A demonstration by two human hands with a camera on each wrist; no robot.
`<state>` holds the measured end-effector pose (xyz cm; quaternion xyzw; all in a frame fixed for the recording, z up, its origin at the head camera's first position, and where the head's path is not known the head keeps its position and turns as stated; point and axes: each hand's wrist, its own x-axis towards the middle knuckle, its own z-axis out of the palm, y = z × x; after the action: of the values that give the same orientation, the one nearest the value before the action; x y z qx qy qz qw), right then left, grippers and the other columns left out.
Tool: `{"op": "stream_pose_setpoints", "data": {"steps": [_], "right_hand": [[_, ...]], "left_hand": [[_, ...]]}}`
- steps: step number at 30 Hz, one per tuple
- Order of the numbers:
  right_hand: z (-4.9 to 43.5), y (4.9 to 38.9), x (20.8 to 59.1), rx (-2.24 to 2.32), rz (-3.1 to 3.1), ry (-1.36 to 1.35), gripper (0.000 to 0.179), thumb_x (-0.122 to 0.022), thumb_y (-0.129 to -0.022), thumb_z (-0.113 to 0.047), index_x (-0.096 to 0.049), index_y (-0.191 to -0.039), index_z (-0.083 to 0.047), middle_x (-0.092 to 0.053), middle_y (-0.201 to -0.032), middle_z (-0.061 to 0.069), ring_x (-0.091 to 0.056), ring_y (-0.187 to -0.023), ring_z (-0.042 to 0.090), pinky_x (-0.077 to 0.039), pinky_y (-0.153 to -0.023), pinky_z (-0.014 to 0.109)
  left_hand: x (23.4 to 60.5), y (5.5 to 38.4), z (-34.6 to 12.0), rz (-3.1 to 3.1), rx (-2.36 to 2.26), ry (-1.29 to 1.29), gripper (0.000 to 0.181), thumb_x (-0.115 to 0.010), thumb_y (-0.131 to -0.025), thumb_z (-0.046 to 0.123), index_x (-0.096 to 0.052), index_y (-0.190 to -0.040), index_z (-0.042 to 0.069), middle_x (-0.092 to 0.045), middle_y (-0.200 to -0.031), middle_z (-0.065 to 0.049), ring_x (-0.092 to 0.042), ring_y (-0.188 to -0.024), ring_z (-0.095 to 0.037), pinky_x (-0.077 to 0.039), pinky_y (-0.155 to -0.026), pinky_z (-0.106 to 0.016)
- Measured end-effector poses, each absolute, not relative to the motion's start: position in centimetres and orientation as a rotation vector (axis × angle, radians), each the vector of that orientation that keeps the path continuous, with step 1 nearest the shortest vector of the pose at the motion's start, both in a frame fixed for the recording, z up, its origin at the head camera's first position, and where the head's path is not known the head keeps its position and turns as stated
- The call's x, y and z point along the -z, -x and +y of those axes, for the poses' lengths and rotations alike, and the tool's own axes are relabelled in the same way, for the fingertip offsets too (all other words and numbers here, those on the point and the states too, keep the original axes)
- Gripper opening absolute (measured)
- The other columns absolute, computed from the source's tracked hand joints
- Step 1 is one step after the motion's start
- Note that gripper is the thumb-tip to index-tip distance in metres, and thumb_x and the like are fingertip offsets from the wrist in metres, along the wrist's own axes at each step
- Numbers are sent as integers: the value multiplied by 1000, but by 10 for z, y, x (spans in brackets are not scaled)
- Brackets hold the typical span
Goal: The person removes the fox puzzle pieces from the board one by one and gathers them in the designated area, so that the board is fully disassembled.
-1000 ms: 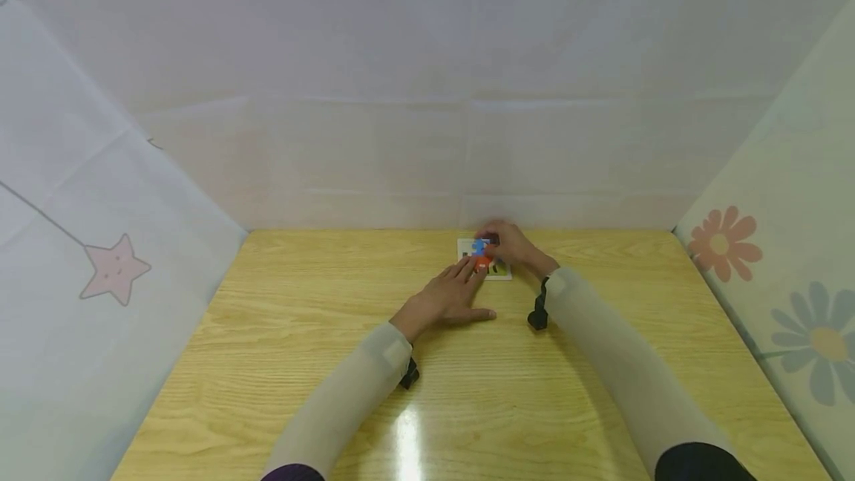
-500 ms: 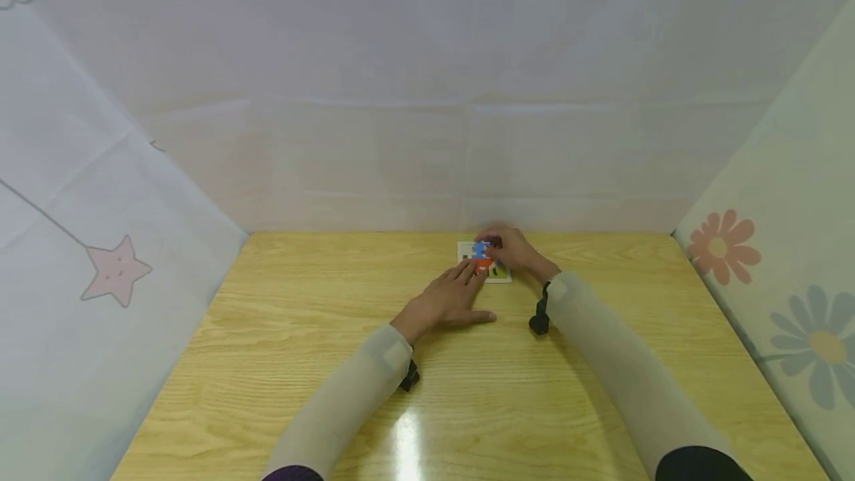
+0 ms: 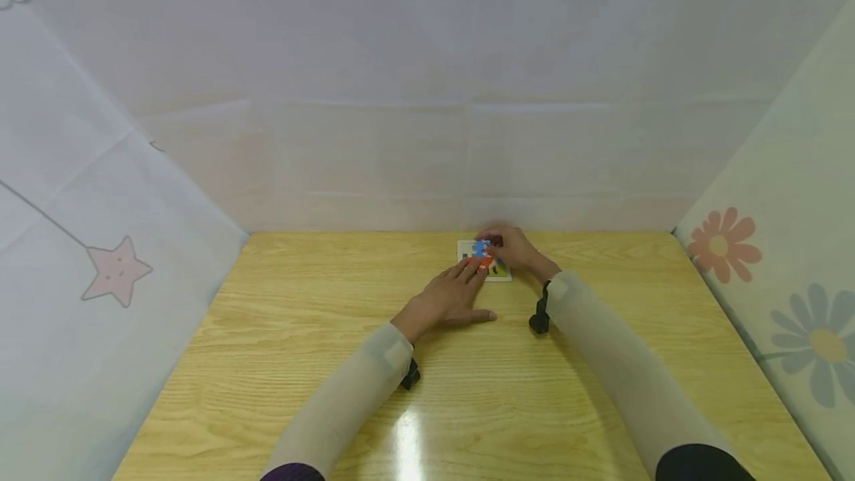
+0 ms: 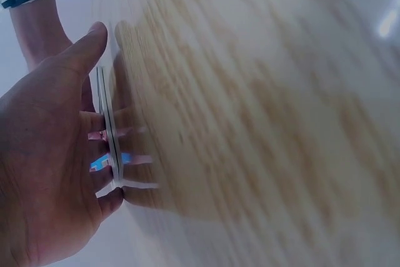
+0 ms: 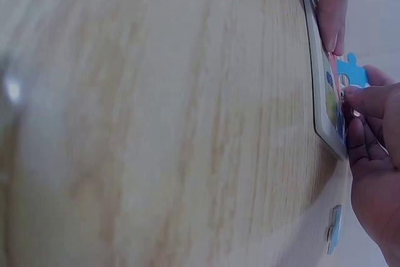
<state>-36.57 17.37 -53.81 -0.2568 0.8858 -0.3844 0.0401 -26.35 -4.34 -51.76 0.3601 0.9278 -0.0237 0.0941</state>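
A small puzzle board (image 3: 462, 245) with a pale frame lies at the table's back edge. My left hand (image 3: 446, 298) reaches onto its near left part, fingers straight and spread, fingertips on the red area of the picture. In the left wrist view those fingers cross the board's edge (image 4: 107, 114). At the board's far side my right hand (image 3: 514, 249) pinches a blue jigsaw piece (image 5: 352, 72) between thumb and fingers. In the right wrist view this piece stands up tilted over the board, its lower part hidden by the thumb.
Another blue puzzle piece (image 5: 335, 229) lies on the table beyond the board, in the right wrist view. A pale cloth wall (image 3: 374, 169) rises right behind the wooden table (image 3: 300, 332), with cloth sides left and right.
Both hands stay nearly in place. The blue jigsaw piece has turned slightly under the right fingers and shows a little more of its face.
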Motion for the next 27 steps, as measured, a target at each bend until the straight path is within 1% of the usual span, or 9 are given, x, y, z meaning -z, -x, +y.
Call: {"op": "stream_pose_setpoints", "data": {"steps": [6,13,16,23,27], "right_hand": [[174,366,538,1176,2714,750,32,-68,-101,4,-73,-132,0,-72,-125,18,-70,-109,32,-58,-95,49],[173,366,539,1215,2701,704,33,-68,-100,4,-73,-133,-1,-73,-125,17,-70,-109,32,-58,-95,48],[174,367,540,1229,2685,682,33,-68,-100,3,-73,-133,-1,-73,-124,17,-70,-109,31,-59,-94,48],[176,370,540,1272,2688,654,31,-70,-101,0,-74,-131,-2,-70,-131,17,-69,-117,34,-57,-101,50],[177,370,539,1305,2670,654,31,-70,-101,0,-74,-131,-1,-69,-132,18,-68,-117,36,-57,-101,52]], "left_hand": [[517,264,-43,2750,73,-1064,99,-38,-101,79,-17,-171,11,-13,-178,-13,-13,-164,-32,-27,-129,-48],[516,264,-42,2750,31,-1046,100,-40,-100,80,-19,-171,12,-16,-177,-13,-15,-164,-32,-28,-128,-50],[517,265,-42,2746,24,-1035,101,-40,-100,80,-19,-171,12,-15,-177,-13,-15,-164,-32,-28,-129,-50],[517,266,-41,2748,32,-1036,101,-40,-100,81,-20,-171,12,-14,-178,-12,-15,-164,-33,-28,-129,-49],[516,266,-41,2747,40,-1037,100,-40,-100,81,-20,-171,13,-15,-177,-12,-15,-164,-32,-28,-129,-49]]}}
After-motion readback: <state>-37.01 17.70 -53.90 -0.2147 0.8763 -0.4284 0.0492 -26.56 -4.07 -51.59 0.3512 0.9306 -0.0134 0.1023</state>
